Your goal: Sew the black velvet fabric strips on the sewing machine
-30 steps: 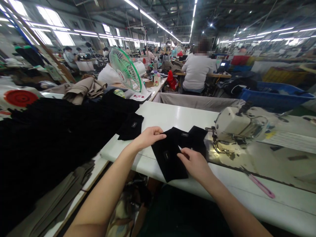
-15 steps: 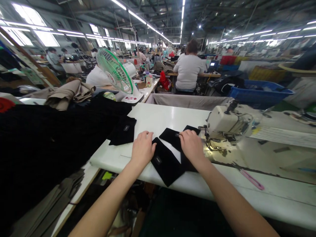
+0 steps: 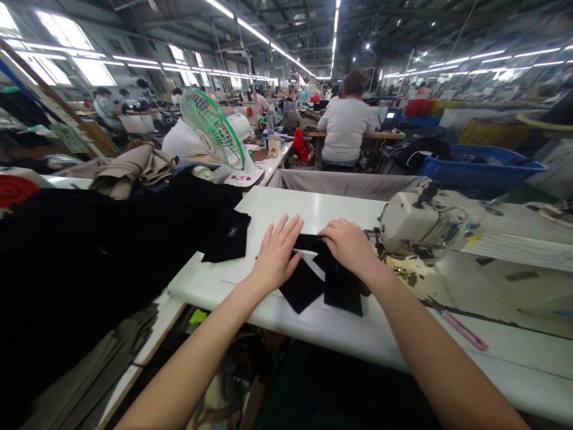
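Two small black fabric pieces (image 3: pixel 329 286) lie overlapped on the white sewing table (image 3: pixel 313 209) in front of me. My left hand (image 3: pixel 277 254) lies flat on the left piece with its fingers spread. My right hand (image 3: pixel 349 245) rests on the far edge of the right piece with fingers curled, pinching the cloth. A white sewing machine (image 3: pixel 418 224) stands just right of my right hand. Another black piece with a small label (image 3: pixel 226 236) lies to the left.
A large heap of black cloth (image 3: pixel 89 251) fills the left side, with tan fabric (image 3: pixel 129 167) behind it. A green fan (image 3: pixel 215 131) stands at the table's far left. A pink tool (image 3: pixel 463 328) lies at the right. A person in white (image 3: pixel 347 128) sits ahead; a blue bin (image 3: pixel 483 164) is beyond.
Both hands have slid the black pieces closer together and further onto the table. My left hand went from pinching the cloth to lying flat on it; my right hand moved up to the far edge.
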`<state>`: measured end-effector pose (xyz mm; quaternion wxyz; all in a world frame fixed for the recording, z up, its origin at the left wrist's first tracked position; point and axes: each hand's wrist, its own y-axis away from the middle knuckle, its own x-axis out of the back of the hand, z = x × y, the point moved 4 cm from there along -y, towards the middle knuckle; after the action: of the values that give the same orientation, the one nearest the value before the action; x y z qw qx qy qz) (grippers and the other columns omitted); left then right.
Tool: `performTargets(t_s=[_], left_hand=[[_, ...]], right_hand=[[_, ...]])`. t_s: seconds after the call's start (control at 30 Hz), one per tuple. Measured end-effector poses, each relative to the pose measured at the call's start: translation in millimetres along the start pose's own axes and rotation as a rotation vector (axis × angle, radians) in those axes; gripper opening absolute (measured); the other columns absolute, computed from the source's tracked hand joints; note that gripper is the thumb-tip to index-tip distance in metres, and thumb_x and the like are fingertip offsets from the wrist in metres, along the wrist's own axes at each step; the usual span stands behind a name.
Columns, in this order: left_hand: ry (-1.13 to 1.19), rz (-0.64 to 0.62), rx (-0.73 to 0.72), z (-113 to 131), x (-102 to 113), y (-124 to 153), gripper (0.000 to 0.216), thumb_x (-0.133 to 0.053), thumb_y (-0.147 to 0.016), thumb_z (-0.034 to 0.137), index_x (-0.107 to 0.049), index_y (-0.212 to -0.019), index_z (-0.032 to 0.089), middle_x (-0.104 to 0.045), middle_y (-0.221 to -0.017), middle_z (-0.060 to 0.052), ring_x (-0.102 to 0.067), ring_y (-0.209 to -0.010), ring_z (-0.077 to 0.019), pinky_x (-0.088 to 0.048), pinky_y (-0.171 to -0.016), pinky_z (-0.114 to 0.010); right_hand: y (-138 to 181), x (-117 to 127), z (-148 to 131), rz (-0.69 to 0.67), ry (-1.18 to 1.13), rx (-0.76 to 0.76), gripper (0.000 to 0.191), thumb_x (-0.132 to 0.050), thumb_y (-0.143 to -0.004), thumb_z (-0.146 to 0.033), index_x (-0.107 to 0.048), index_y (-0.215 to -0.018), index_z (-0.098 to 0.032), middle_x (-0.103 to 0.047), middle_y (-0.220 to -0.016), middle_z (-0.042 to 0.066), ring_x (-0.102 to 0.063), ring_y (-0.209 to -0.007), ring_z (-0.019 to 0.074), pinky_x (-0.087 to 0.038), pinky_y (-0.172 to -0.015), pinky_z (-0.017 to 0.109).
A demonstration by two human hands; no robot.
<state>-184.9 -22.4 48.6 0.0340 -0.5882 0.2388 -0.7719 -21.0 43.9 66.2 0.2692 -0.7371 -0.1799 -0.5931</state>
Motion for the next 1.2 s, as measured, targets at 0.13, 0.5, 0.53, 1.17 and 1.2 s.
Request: performTargets(t_s=[0.13,0.5,0.53,1.17,1.2], left_hand=[[0.098,-0.058,0.009,9.4,31.7,-22.5,0.029,-0.053,-0.093,0.025,-0.064,-0.119,0.020,-0.071,-0.116,-0.011,-0.061,-0.118,-0.0285,-0.037,-0.111,-0.050],[1.116,-0.377,0.871,28.9,-15.6,70.4,0.043,-0.057,-0.083,0.059,-0.044,-0.068,0.020,-0.065,-0.055,-0.001,-0.061,-0.043,-0.0150,-0.041,-0.040,-0.022],[1.118,-0.400,0.912,32.2,-24.3,75.9,0.044,-0.057,-0.084,0.059,-0.043,-0.068,0.020,-0.067,-0.056,-0.003,-0.060,-0.041,-0.0143,-0.038,-0.038,-0.021],[0.128,-0.093,0.312,33.7,4.7,70.9,0.033,-0.061,-0.090,0.040,-0.062,-0.116,0.020,-0.069,-0.114,-0.012,-0.065,-0.109,-0.0293,-0.052,-0.092,-0.042],[0.148,-0.099,0.192,41.6,-1.9,69.5,0.045,-0.063,-0.089,0.039,-0.056,-0.129,0.020,-0.062,-0.132,-0.014,-0.057,-0.124,-0.0312,-0.047,-0.103,-0.047]], right_hand=[[6.7,39.0,-26.5,0.186,-0.026,0.286,0.017,-0.055,-0.096,-0.019,-0.072,-0.100,-0.021,-0.070,-0.097,0.007,-0.060,-0.096,0.0218,-0.037,-0.086,0.034],[-36.8,6.2,-25.6,0.053,-0.922,0.023,0.031,-0.067,-0.081,-0.018,-0.063,-0.112,-0.015,-0.070,-0.090,0.000,-0.065,-0.079,0.0138,-0.050,-0.075,0.027],[-43.8,-2.7,-37.3,0.012,-0.874,0.055,0.035,-0.067,-0.082,-0.018,-0.061,-0.117,-0.015,-0.070,-0.090,0.000,-0.065,-0.080,0.0129,-0.049,-0.076,0.026],[-4.6,-7.6,17.7,-0.130,-0.099,-0.173,0.029,-0.042,-0.097,-0.013,-0.069,-0.109,-0.013,-0.070,-0.111,0.017,-0.063,-0.108,0.0291,-0.043,-0.093,0.039],[-0.4,-10.3,24.4,-0.150,-0.057,-0.189,0.029,-0.043,-0.096,-0.012,-0.069,-0.109,-0.012,-0.070,-0.111,0.018,-0.062,-0.110,0.0302,-0.043,-0.093,0.040]])
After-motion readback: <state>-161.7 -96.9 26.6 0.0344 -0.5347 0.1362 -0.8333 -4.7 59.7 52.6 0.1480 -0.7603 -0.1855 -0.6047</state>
